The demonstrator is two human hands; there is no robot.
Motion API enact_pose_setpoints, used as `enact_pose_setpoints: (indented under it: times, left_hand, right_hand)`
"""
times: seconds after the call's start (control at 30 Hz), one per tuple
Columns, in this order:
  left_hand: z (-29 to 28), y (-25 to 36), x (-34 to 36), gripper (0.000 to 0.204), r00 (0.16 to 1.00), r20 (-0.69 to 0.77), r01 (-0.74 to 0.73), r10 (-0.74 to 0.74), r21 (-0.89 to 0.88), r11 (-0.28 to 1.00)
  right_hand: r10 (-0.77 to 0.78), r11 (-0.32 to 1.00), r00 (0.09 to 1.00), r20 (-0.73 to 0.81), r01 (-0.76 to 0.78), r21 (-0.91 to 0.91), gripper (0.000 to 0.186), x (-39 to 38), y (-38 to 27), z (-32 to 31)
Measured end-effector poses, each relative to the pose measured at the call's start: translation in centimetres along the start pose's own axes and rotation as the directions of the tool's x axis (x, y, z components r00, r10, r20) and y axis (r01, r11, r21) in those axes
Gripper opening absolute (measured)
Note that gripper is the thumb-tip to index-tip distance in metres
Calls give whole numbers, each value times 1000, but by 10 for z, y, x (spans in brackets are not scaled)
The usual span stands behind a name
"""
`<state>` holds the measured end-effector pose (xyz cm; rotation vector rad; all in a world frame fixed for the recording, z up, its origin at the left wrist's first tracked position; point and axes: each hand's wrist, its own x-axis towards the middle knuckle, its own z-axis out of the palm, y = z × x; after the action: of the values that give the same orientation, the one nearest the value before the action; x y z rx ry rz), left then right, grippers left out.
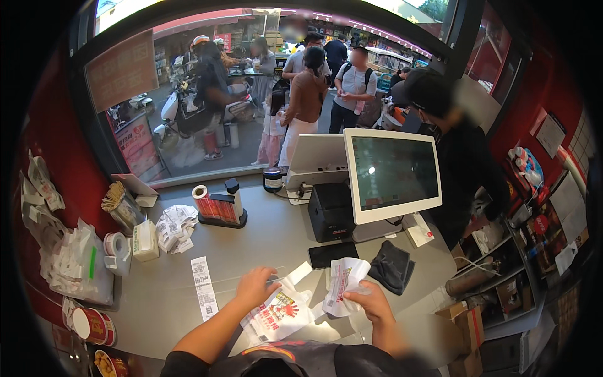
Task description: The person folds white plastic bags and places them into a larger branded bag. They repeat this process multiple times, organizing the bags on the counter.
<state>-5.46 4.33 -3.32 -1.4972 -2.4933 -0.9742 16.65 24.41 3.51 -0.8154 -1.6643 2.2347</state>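
On the counter in front of me lies a white plastic bag with red print and a cartoon figure. My left hand rests at its upper left side, fingers and thumb apart. To the right, my right hand is closed on the edge of a small white paper bag with red and dark print, tilted above the counter. Whatever is inside that bag is hidden. A black phone lies just behind it, and a dark folded cloth is to its right.
A receipt strip and a receipt pile lie left. Behind stand a tape roll holder, a white touchscreen and a black printer box. A person in black stands at right. Food tubs sit lower left.
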Motion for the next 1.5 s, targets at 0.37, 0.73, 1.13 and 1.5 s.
enact_pose_setpoints:
  times: [0.37, 0.73, 1.13, 1.5]
  left_hand:
    - [-37, 51, -4, 20, 831, 459, 555, -314, -726, 406]
    - [-47, 13, -17, 14, 708, 123, 177, -695, -984, 7]
    - [-53, 13, -4, 25, 830, -62, 253, -554, -844, 474]
    - [-57, 8, -12, 27, 739, -90, 290, -667, -852, 436]
  right_hand:
    - [113, 978, 952, 284, -158, 138, 43, 27, 32, 101]
    - [241, 800, 971, 9, -203, 565, 19, 46, 48, 86]
    - [192, 980, 919, 345, -160, -118, 34, 65, 30, 88]
    - [174, 952, 973, 152, -206, 228, 11, 79, 37, 95]
